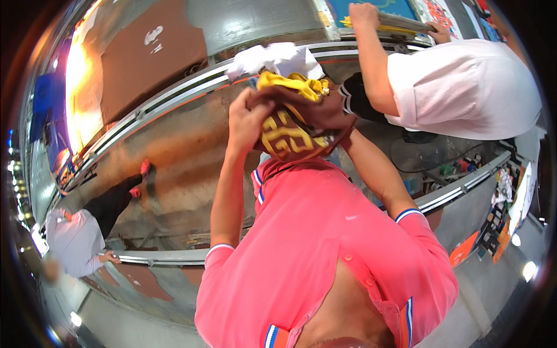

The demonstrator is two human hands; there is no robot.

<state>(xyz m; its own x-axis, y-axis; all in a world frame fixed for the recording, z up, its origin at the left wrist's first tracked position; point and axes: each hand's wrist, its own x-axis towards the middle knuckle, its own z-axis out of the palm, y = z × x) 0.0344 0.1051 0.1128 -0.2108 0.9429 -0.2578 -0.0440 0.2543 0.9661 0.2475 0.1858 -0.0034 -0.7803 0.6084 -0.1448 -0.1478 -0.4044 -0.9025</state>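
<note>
In front of my pink shirt, my left hand [246, 116] is closed on the left edge of a brown cloth piece [296, 136] with a yellow print. The cloth is bunched and slightly blurred. My right forearm [377, 168] reaches to its right side, where the cloth hides the fingers of that hand. Just beyond the brown cloth lies a crumpled yellow cloth [293, 85]. Behind that, a white cloth [275, 60] is heaped at the edge of the long table.
A brown fabric panel [154, 58] lies flat on the long table beyond a metal rail [168, 95]. At right, a co-worker in a white shirt [458, 87] grips a framed screen [400, 23]. Another person [78, 238] stands far left by a second railed table [156, 258].
</note>
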